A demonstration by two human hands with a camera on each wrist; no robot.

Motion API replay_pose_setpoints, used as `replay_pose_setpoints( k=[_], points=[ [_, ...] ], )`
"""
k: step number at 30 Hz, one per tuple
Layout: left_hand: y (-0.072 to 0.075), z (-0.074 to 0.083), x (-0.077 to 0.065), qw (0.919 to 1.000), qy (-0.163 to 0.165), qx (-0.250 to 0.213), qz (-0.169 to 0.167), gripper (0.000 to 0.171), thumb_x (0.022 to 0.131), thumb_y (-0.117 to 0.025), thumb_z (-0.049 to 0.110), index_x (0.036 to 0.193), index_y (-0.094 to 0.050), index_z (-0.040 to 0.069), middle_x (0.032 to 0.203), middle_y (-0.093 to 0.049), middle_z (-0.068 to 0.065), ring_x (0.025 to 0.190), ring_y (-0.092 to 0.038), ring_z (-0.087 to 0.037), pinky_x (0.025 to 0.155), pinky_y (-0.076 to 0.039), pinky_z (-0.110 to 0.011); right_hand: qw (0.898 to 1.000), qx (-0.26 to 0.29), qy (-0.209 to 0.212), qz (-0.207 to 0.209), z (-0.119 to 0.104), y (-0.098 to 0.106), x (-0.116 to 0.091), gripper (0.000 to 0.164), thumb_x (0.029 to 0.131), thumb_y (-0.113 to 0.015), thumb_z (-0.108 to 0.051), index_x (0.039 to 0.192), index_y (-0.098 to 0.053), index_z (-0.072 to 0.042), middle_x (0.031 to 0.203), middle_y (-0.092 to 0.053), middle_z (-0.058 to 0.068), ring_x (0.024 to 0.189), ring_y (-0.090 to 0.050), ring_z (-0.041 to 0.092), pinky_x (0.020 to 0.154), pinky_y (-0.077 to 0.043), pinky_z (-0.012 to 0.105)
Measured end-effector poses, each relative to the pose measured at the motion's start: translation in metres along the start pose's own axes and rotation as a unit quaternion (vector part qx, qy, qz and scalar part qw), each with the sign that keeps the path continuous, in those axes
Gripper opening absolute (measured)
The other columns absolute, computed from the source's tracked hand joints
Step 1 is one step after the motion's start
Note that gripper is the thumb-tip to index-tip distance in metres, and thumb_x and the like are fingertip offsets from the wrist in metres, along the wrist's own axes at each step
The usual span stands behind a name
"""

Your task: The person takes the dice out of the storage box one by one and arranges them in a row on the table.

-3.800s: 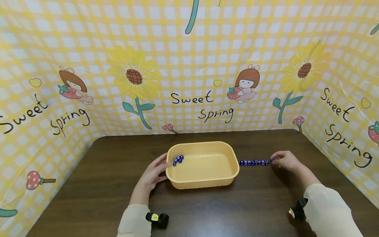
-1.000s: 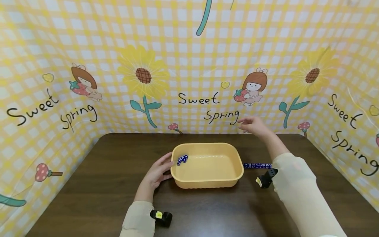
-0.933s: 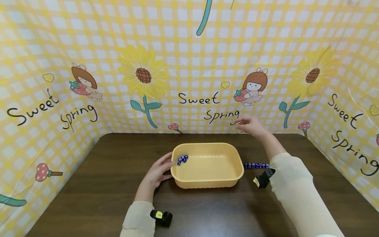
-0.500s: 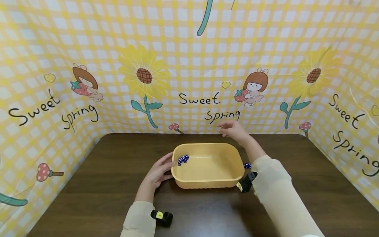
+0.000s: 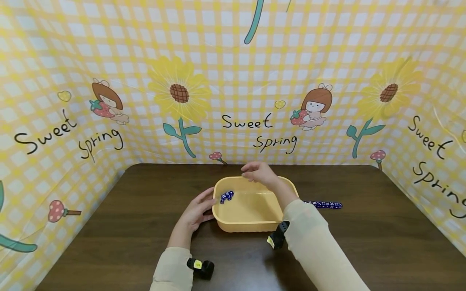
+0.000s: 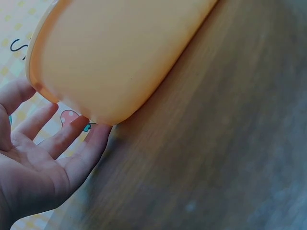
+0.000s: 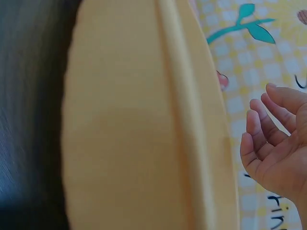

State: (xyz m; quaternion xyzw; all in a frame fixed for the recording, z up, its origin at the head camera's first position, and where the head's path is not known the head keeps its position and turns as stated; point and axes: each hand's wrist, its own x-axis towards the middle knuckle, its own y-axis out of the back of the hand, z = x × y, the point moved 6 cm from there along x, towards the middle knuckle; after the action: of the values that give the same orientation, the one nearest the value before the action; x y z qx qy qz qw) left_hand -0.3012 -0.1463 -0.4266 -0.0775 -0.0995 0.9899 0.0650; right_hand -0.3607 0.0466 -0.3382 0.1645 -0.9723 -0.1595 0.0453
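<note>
The yellow plastic bin (image 5: pixel 247 227) sits on the dark wooden table. At its left end my left hand (image 5: pixel 194 212) touches the rim and outer wall; the left wrist view shows fairly straight fingers (image 6: pixel 62 141) with tips against the plastic. Several blue dice with white dots (image 5: pixel 226 197) lie inside the bin at its left end. My right hand (image 5: pixel 260 173) hovers over the bin's far rim, fingers loosely bent and holding nothing, as the right wrist view also shows. From the bin's right side runs a row of blue dice (image 5: pixel 327 205), partly covered by the right sleeve.
Dark wood tabletop (image 5: pixel 145 194) surrounds the bin. A yellow checked cloth (image 5: pixel 236 81) with flowers and lettering hangs behind and along both sides. Black wrist cameras (image 5: pixel 201 268) are strapped over the cream sleeves.
My right hand pinched a die at the row's right end, then left it and swung left over the bin, empty. My left hand has stayed on the bin's left end.
</note>
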Motion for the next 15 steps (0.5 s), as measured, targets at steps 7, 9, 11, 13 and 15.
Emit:
replay_pose_setpoints(
  k=[7, 9, 11, 13, 15],
  points=[
    [-0.001, 0.001, 0.0, 1.0, -0.001, 0.003, -0.001, 0.05, 0.082, -0.056, 0.009, 0.129, -0.04, 0.013, 0.123, -0.043, -0.017, 0.103, -0.046, -0.033, 0.072, -0.043, -0.045, 1.0, -0.013, -0.008, -0.017, 0.01, -0.027, 0.003, 0.025, 0.078, -0.06, -0.005, 0.101, -0.059, 0.005, 0.078, -0.06, 0.005, 0.072, -0.055, 0.032, 0.065, -0.043, 0.038],
    [-0.001, 0.0, 0.0, 1.0, 0.0, 0.002, -0.003, 0.051, 0.082, -0.057, 0.01, 0.129, -0.04, 0.013, 0.123, -0.043, -0.017, 0.103, -0.046, -0.033, 0.072, -0.043, -0.045, 1.0, -0.009, -0.011, -0.022, 0.013, -0.033, 0.004, 0.025, 0.077, -0.061, -0.004, 0.1, -0.059, 0.006, 0.076, -0.06, 0.006, 0.064, -0.054, 0.025, 0.06, -0.043, 0.035],
    [-0.001, 0.0, 0.001, 1.0, 0.001, 0.001, -0.003, 0.051, 0.082, -0.058, 0.011, 0.129, -0.04, 0.013, 0.122, -0.043, -0.016, 0.103, -0.047, -0.033, 0.071, -0.043, -0.045, 1.0, -0.005, -0.014, -0.025, 0.016, -0.038, 0.005, 0.025, 0.076, -0.061, -0.003, 0.099, -0.059, 0.006, 0.075, -0.059, 0.008, 0.057, -0.051, 0.018, 0.055, -0.042, 0.03],
    [0.0, -0.001, 0.001, 1.0, 0.0, 0.002, -0.002, 0.051, 0.082, -0.058, 0.012, 0.129, -0.04, 0.013, 0.122, -0.044, -0.016, 0.103, -0.047, -0.033, 0.071, -0.044, -0.045, 0.999, -0.007, -0.016, -0.03, 0.018, -0.043, 0.006, 0.024, 0.076, -0.061, -0.003, 0.098, -0.06, 0.005, 0.073, -0.059, 0.008, 0.054, -0.049, 0.015, 0.051, -0.039, 0.027],
    [0.0, 0.0, 0.001, 1.0, 0.001, 0.001, 0.0, 0.051, 0.082, -0.058, 0.012, 0.129, -0.04, 0.014, 0.121, -0.045, -0.015, 0.103, -0.047, -0.032, 0.071, -0.044, -0.044, 0.999, -0.012, -0.017, -0.036, 0.02, -0.047, 0.006, 0.023, 0.076, -0.062, -0.003, 0.097, -0.061, 0.004, 0.071, -0.058, 0.007, 0.055, -0.05, 0.016, 0.051, -0.038, 0.026]
  ],
)
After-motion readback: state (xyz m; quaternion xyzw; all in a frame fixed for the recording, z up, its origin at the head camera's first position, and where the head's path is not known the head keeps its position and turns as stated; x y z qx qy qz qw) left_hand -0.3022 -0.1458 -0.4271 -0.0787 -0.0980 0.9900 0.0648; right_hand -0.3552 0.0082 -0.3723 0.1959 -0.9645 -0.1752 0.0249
